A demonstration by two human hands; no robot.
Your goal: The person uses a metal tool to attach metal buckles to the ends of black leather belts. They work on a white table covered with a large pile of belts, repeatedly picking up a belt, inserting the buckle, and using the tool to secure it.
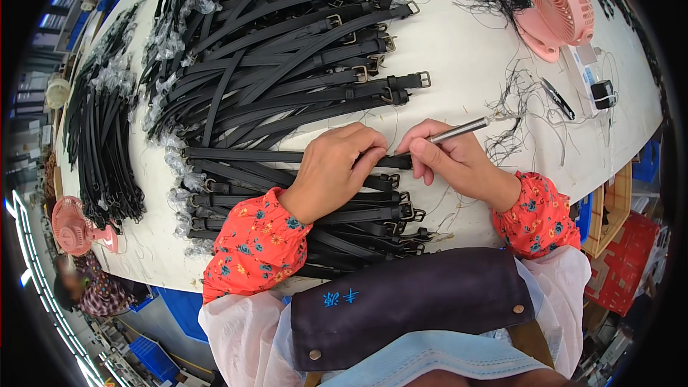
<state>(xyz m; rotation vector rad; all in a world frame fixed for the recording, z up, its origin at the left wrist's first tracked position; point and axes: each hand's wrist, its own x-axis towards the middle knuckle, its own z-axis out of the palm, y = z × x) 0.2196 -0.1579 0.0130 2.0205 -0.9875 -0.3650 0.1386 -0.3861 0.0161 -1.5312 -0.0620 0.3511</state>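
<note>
My left hand (326,172) presses down on a black belt (247,154), its thumb and fingers closed on the strap near the buckle end. In my right hand (462,165) is a slim silver pen-like tool (461,130), gripped like a pencil, its rear end pointing right. The tool's tip meets the belt beside my left fingertips; the exact contact is too small to make out. Around both hands lie many more black belts (287,93) with metal buckles, stacked in rows, their far left ends wrapped in clear plastic (174,161).
A pink fan (555,3) stands at the far right, near loose black threads (516,104), a dark pen (559,99) and a black plug (603,93). Another belt bundle (107,136) and a second pink fan (75,226) are at left. Crates (622,261) stand beyond the table's right edge.
</note>
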